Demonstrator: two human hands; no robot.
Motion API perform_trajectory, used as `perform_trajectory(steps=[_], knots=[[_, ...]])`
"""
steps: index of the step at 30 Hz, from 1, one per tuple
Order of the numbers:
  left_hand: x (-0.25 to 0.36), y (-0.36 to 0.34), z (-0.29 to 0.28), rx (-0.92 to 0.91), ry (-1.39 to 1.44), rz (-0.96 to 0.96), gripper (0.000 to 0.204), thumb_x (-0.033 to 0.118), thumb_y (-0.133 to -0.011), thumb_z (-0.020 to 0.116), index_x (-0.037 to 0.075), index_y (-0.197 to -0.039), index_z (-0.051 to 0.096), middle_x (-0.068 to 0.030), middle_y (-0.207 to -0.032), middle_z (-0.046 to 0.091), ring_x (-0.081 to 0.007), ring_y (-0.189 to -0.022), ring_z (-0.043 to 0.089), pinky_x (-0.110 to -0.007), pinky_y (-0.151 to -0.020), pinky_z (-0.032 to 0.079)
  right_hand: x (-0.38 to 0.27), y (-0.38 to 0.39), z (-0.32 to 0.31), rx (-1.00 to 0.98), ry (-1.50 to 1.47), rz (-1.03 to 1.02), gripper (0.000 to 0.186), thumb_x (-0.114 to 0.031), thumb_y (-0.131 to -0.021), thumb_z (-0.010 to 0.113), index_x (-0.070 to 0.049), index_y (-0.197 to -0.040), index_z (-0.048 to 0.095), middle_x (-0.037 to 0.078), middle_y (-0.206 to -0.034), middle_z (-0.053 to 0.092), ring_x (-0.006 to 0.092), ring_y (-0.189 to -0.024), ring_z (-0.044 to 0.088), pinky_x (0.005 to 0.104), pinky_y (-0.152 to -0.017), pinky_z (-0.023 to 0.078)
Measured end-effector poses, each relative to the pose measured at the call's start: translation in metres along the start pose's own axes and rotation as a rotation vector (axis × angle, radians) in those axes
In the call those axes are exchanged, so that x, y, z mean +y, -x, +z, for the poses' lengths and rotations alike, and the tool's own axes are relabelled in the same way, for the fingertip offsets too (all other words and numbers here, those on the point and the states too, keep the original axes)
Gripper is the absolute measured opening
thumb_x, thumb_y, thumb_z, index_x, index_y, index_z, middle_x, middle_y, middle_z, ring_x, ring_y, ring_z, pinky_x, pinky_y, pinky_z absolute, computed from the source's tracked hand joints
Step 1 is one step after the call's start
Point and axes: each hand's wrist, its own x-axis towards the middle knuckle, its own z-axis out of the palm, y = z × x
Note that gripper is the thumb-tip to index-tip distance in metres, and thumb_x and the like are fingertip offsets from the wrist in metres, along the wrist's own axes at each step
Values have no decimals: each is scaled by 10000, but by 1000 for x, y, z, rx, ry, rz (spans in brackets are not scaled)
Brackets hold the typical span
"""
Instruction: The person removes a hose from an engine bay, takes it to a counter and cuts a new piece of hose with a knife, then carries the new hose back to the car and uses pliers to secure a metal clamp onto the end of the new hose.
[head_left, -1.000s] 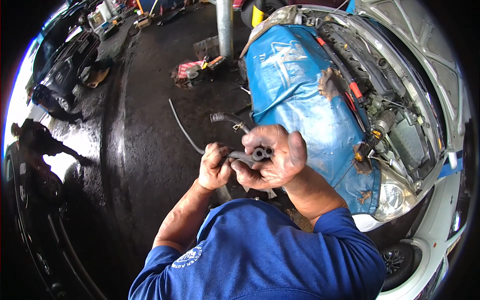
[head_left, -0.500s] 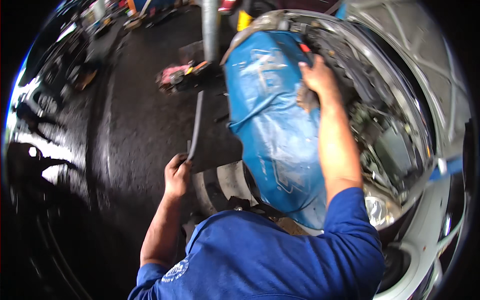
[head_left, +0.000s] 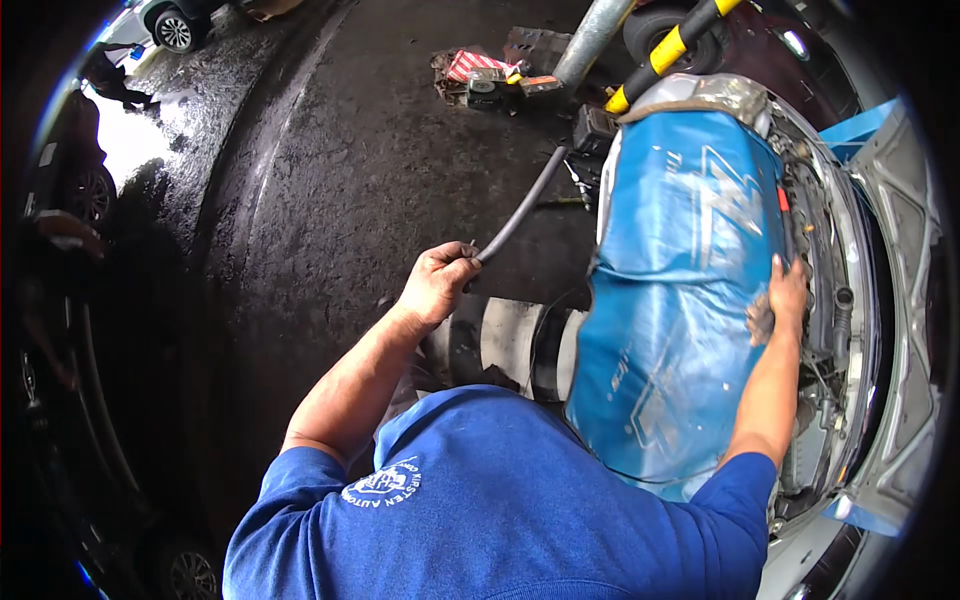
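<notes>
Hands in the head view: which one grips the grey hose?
The left hand: the hose juts from its closed fingers. The right hand is at the engine-side edge of the blue cover, with no such hose showing.

Glare whitens the floor (head_left: 330,210) at upper left (detail is lost there); lower left sinks into shadow, the blue cover (head_left: 670,290) shines softly, and fisheye distortion bends edges.
</notes>
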Motion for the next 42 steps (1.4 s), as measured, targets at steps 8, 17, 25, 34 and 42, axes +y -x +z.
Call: perform_trajectory(steps=[8,17,25,34,42], knots=[[55,-101,-114,-95,-72,-106,170,184,-812,589,26,-848,638,15,-696,551,-83,-643,499,-258,-572,404,19,66,-3,-122,133,399,714,-518,-925,478,-117,-1471,254,302,-1360,397,417,-1146,528,490,-982,412],[110,-225,-188,-81,-260,-155,202,197,-806,579,5,-822,640,-5,-673,555,-104,-623,509,-275,-574,416,1,85,21,176,104,770,992,-688,-817,536,18,-1442,227,309,-1223,524,372,-1129,538,436,-972,424],[128,-379,-221,-49,-380,-160,249,215,-813,573,-17,-865,647,-35,-694,587,-119,-640,540,-280,-593,440,-79,13,27,488,430,832,856,-649,-829,555,79,-1273,474,290,-1164,571,430,-1084,546,475,-937,440],[193,-578,-231,-23,-399,-260,257,197,-802,584,-17,-920,665,-38,-696,586,-116,-656,541,-283,-599,449,-543,-240,138,229,-933,-140,325,-90,-792,698,-33,-1105,632,122,-1023,626,283,-1061,566,394,-948,439],[285,-744,-291,-31,-487,-133,241,153,-788,567,-28,-924,650,-28,-718,589,-113,-683,538,-287,-617,447,-892,-411,110,14,-994,-1133,230,-188,-716,708,-69,-913,714,59,-978,657,262,-1101,548,450,-1013,335]])
